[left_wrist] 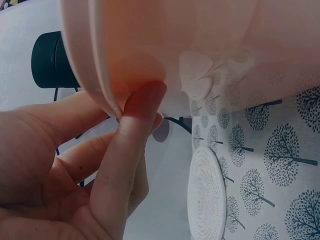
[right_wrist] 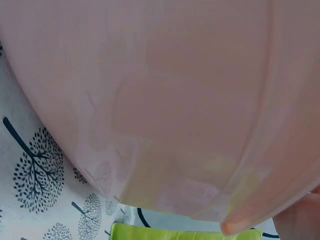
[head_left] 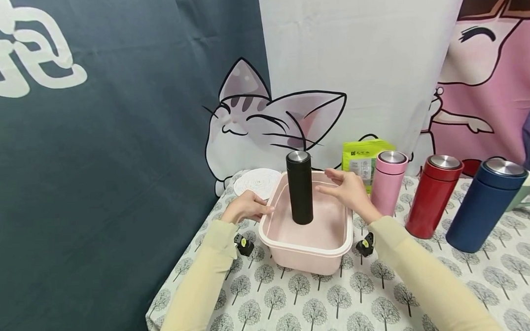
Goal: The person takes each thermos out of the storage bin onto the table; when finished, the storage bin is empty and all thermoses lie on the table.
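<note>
A pale pink rectangular plastic basin (head_left: 305,262) sits on the table in the head view. Inside it a black thermos (head_left: 300,193) with a silver-topped lid stands upright. At the basin's left side, my left hand (head_left: 249,205) pinches the rim between thumb and fingers; the left wrist view shows this hand (left_wrist: 105,160) close up, with the black lid (left_wrist: 47,60) beyond the rim. My right hand (head_left: 349,189) reaches over the right rim with fingers extended toward the thermos, apart from it. Basin wall (right_wrist: 175,100) fills most of the right wrist view, hiding most of that hand.
A pink thermos (head_left: 387,185), a red thermos (head_left: 435,197) and a blue thermos (head_left: 486,207) stand to the right, before a pale green mug (head_left: 525,193). Behind is a lime-green pouch (head_left: 360,161). A white round mat (head_left: 254,182) lies left of the basin, near the table's left edge.
</note>
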`<state>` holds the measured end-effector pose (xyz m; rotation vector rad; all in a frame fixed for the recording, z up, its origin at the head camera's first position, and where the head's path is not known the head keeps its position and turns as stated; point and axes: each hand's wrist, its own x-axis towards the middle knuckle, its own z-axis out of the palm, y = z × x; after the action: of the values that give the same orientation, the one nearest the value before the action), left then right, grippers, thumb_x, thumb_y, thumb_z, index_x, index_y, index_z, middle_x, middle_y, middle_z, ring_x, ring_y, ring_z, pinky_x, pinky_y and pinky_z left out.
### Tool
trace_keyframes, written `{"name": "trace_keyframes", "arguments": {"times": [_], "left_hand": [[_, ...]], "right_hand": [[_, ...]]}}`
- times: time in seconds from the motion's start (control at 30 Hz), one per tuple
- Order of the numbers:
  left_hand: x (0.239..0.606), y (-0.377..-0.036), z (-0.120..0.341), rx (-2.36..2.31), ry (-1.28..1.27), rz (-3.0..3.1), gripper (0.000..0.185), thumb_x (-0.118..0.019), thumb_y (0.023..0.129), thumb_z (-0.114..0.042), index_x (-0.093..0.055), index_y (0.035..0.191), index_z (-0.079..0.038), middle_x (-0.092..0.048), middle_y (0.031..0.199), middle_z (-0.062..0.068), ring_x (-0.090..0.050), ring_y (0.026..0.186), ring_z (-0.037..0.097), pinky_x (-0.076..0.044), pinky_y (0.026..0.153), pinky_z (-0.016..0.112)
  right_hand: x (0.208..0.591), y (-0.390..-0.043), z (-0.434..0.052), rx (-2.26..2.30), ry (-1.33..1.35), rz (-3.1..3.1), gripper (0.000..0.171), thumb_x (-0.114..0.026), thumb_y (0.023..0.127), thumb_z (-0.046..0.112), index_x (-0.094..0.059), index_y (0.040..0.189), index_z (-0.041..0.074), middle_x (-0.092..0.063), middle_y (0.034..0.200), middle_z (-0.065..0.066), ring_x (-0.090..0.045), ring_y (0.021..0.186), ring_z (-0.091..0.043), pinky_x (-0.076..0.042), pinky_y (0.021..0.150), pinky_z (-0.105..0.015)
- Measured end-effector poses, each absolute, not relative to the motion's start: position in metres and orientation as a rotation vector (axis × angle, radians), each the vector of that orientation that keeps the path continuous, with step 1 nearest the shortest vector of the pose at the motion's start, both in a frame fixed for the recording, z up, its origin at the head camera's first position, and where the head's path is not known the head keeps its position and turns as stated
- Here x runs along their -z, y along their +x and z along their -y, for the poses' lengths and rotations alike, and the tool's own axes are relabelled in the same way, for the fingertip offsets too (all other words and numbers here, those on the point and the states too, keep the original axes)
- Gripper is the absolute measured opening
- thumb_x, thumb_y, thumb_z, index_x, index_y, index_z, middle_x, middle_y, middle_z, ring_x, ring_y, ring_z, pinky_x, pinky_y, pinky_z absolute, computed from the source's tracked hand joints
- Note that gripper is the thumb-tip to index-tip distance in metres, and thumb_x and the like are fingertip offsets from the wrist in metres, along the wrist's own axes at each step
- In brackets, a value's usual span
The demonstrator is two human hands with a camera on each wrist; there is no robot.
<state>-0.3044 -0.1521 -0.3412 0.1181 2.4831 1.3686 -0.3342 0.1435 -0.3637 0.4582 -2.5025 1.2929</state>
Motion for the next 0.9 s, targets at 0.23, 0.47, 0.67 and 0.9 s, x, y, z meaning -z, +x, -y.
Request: {"name": "trace_keyframes", "arguments": {"times": [0.23, 0.47, 0.67, 0.9], "left_hand": [[0.339, -0.302, 0.150, -1.363, 0.097, -2.488, 0.026, -0.075, 0.087, -0.011, -0.070, 0.102, 0.009, -0.074, 0.088, 0.021, -0.071, 0.067, 0.018, -0.064, 0.070, 0.032], [0.341, -0.301, 0.147, -1.352, 0.086, -2.488, 0.027, -0.075, 0.087, -0.012, -0.071, 0.104, 0.008, -0.074, 0.090, 0.019, -0.072, 0.073, 0.021, -0.064, 0.071, 0.032], [0.342, -0.299, 0.146, -1.345, 0.087, -2.489, 0.028, -0.074, 0.087, -0.012, -0.069, 0.105, 0.009, -0.073, 0.093, 0.020, -0.073, 0.078, 0.024, -0.064, 0.072, 0.032], [0.339, -0.302, 0.149, -1.342, 0.082, -2.507, 0.028, -0.074, 0.088, -0.012, -0.070, 0.106, 0.009, -0.074, 0.092, 0.020, -0.073, 0.074, 0.022, -0.064, 0.071, 0.032]], "right_hand": [[0.361, -0.341, -0.135, -1.303, 0.517, 2.552, 0.082, -0.084, 0.075, 0.041, -0.052, 0.138, 0.000, -0.058, 0.136, -0.018, -0.058, 0.122, -0.036, -0.052, 0.101, -0.045], [0.363, -0.340, -0.124, -1.287, 0.529, 2.588, 0.080, -0.085, 0.074, 0.041, -0.054, 0.139, 0.006, -0.059, 0.136, -0.014, -0.059, 0.122, -0.032, -0.053, 0.101, -0.044], [0.366, -0.342, -0.118, -1.337, 0.576, 2.580, 0.080, -0.086, 0.075, 0.034, -0.051, 0.141, 0.004, -0.056, 0.140, -0.017, -0.056, 0.126, -0.032, -0.051, 0.104, -0.041], [0.365, -0.352, -0.113, -1.310, 0.641, 2.602, 0.084, -0.083, 0.077, 0.039, -0.046, 0.145, 0.007, -0.049, 0.145, -0.016, -0.053, 0.128, -0.035, -0.048, 0.107, -0.045]]}}
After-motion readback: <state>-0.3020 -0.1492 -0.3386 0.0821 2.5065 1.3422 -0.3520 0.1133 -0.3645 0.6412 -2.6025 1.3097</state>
